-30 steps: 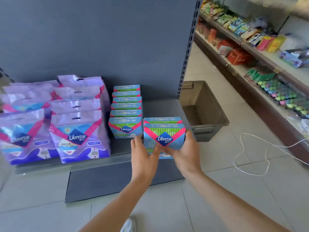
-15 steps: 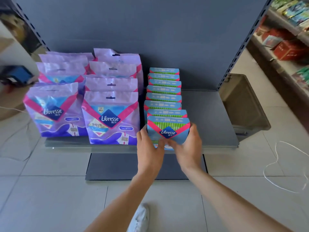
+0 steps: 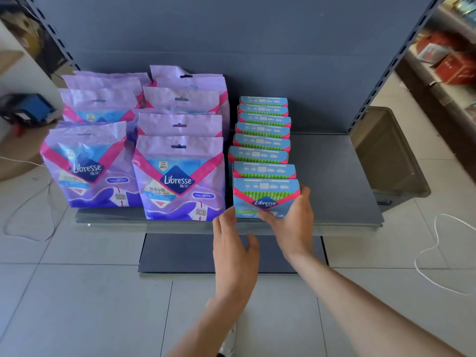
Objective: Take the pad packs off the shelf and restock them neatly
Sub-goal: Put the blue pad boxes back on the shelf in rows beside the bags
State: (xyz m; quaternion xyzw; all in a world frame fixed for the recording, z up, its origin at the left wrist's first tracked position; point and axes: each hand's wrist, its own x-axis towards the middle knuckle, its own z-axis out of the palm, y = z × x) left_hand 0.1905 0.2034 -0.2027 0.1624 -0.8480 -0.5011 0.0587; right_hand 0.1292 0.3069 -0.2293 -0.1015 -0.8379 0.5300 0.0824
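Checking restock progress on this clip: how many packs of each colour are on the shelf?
Blue packs: 8, counting the front blue pack in the right hand.
Purple bags: about 9; the rear ones overlap.
Total: about 17.

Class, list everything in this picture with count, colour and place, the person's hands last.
large soft pad bags: count unclear, purple and pink, two columns, shelf's left
small flat pad packs: eight, blue with green and pink, one row front to back, right of the bags
metal shelf: one, grey, low
plastic bin: one, dark grey, floor right of shelf
cardboard boxes: count unclear, red, far-right shelving
left hand: one, open, fingertips at lower left corner of front pack
right hand: one, grips front pack's right side
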